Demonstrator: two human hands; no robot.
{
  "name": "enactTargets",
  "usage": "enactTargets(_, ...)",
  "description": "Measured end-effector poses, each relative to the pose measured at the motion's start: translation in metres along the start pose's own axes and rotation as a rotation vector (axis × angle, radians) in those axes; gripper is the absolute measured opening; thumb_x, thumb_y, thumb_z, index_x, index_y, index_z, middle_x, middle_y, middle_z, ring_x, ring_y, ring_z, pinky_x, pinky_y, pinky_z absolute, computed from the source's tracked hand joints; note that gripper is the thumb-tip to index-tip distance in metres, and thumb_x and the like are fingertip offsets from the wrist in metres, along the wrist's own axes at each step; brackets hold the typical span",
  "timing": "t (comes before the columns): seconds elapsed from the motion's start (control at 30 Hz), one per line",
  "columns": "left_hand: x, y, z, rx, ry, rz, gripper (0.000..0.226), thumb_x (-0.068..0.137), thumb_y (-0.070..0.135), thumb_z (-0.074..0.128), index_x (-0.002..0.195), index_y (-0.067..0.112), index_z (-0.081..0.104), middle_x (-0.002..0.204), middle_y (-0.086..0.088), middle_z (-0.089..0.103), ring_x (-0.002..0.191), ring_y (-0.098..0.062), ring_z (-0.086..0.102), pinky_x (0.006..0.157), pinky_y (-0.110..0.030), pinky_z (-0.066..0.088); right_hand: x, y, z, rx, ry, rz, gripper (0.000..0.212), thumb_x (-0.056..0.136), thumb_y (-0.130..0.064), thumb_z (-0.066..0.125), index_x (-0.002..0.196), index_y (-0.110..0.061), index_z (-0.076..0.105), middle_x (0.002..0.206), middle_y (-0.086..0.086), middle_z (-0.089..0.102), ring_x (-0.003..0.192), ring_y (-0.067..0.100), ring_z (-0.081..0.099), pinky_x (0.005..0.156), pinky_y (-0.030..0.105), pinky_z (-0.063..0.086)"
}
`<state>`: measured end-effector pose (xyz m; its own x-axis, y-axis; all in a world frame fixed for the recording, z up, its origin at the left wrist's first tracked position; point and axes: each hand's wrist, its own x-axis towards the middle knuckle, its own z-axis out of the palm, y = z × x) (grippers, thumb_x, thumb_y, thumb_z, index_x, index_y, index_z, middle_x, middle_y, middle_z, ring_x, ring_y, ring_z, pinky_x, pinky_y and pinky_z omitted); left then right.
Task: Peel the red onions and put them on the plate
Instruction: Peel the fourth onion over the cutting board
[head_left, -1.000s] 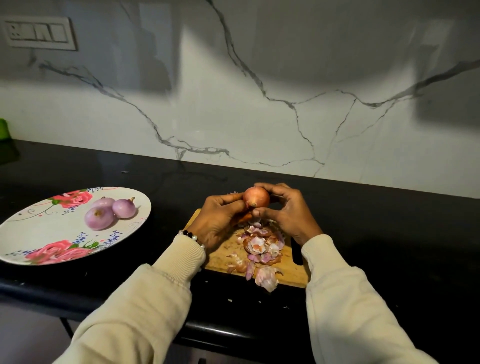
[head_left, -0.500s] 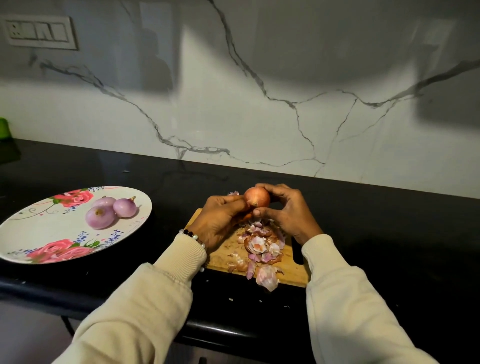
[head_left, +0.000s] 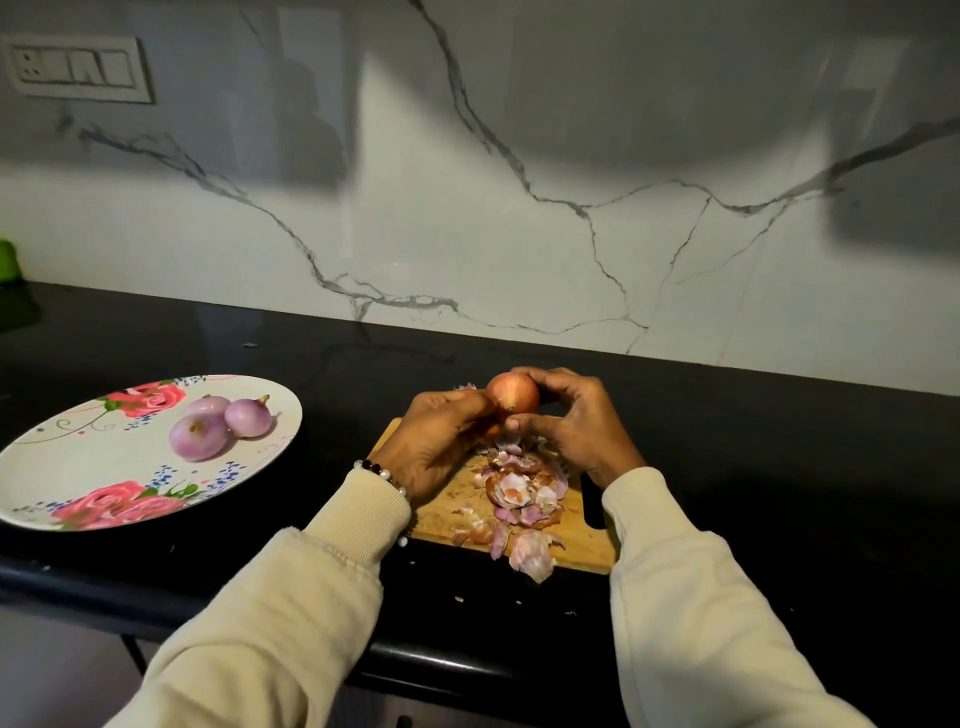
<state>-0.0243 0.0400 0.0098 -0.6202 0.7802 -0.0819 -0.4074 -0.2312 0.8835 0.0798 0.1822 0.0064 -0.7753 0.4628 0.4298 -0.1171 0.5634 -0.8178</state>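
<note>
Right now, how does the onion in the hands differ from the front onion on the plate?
The held onion keeps its orange-brown dry skin; the front plate onion is peeled, pale purple. The held onion is gripped above the cutting board by the left hand and right hand; the front plate onion rests on the floral plate. Both are small and round.
</note>
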Motion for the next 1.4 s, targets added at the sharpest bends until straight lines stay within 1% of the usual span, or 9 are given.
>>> enactTargets(0.17,-0.001,-0.001,0.0,0.019,0.001,-0.009,0.013,0.088,-0.007,0.058,0.096,-0.014,0.066,0.091,-0.025,0.072,0.078,-0.027,0.072,0.066,-0.032,0.059,0.0,0.0,0.003,-0.041,-0.014,0.011,0.057,0.068,-0.008,0.087,0.12,-0.021,0.068,0.111,-0.002,0.062,0.104,0.011,0.06,0.092,0.026,0.047)
enactTargets(0.43,-0.006,0.0,0.001,0.016,-0.035,-0.01,0.017,0.091,-0.006,0.054,0.1,-0.01,0.068,0.094,-0.024,0.072,0.08,-0.029,0.072,0.07,-0.036,0.061,-0.001,-0.001,0.003,-0.048,-0.008,0.011,0.057,0.067,-0.009,0.088,0.12,-0.019,0.069,0.109,-0.004,0.061,0.102,0.011,0.06,0.09,0.025,0.047)
enactTargets(0.6,-0.003,-0.001,0.0,0.028,-0.043,-0.013,0.019,0.091,-0.005,0.055,0.103,-0.009,0.068,0.1,-0.025,0.071,0.089,-0.032,0.071,0.081,-0.041,0.06,-0.001,-0.002,0.003,-0.066,-0.005,0.0,0.058,0.067,-0.009,0.088,0.121,-0.015,0.069,0.111,0.001,0.062,0.102,0.013,0.06,0.088,0.022,0.046)
enactTargets(0.67,-0.002,-0.002,-0.001,0.036,-0.047,-0.01,0.019,0.091,-0.006,0.054,0.103,-0.009,0.069,0.099,-0.026,0.071,0.088,-0.031,0.071,0.081,-0.041,0.06,0.0,-0.001,0.003,-0.073,-0.003,-0.002,0.058,0.067,-0.01,0.089,0.121,-0.014,0.069,0.111,0.002,0.062,0.103,0.014,0.06,0.087,0.021,0.046)
enactTargets(0.8,-0.002,-0.002,-0.001,0.121,-0.041,0.016,0.021,0.091,-0.008,0.053,0.104,-0.006,0.069,0.097,-0.024,0.072,0.082,-0.029,0.071,0.076,-0.037,0.061,0.0,0.001,0.002,-0.09,-0.015,0.005,0.058,0.067,-0.009,0.089,0.121,-0.015,0.069,0.11,0.0,0.061,0.102,0.011,0.059,0.087,0.02,0.045)
enactTargets(0.93,-0.004,-0.004,-0.001,0.206,-0.034,0.057,0.023,0.091,-0.009,0.053,0.107,-0.003,0.069,0.1,-0.025,0.071,0.085,-0.03,0.07,0.079,-0.039,0.059,-0.001,-0.002,0.002,-0.102,-0.029,0.017,0.057,0.068,-0.008,0.088,0.121,-0.017,0.069,0.11,-0.003,0.06,0.101,0.006,0.056,0.084,0.016,0.042)
enactTargets(1.03,-0.003,-0.005,-0.001,0.253,-0.019,0.083,0.026,0.09,-0.01,0.054,0.111,-0.003,0.068,0.101,-0.024,0.071,0.091,-0.034,0.069,0.086,-0.044,0.057,-0.003,-0.003,0.003,-0.108,-0.034,0.019,0.056,0.068,-0.007,0.088,0.12,-0.018,0.07,0.11,-0.003,0.06,0.101,0.004,0.056,0.084,0.015,0.04)
enactTargets(1.23,0.005,-0.007,-0.002,0.25,0.083,0.123,0.025,0.089,-0.009,0.058,0.11,-0.001,0.069,0.098,-0.02,0.072,0.095,-0.037,0.07,0.085,-0.046,0.058,-0.001,-0.003,0.005,-0.072,-0.013,0.009,0.054,0.069,-0.012,0.088,0.119,-0.014,0.07,0.109,-0.001,0.062,0.102,0.01,0.059,0.087,0.019,0.044)
enactTargets(1.4,0.007,-0.007,-0.003,0.166,0.048,0.089,0.027,0.09,-0.009,0.056,0.112,0.0,0.069,0.099,-0.02,0.073,0.096,-0.036,0.07,0.086,-0.044,0.057,0.0,0.0,0.003,-0.092,0.022,0.009,0.057,0.068,-0.014,0.089,0.121,-0.014,0.069,0.111,0.001,0.062,0.104,0.013,0.06,0.093,0.029,0.048)
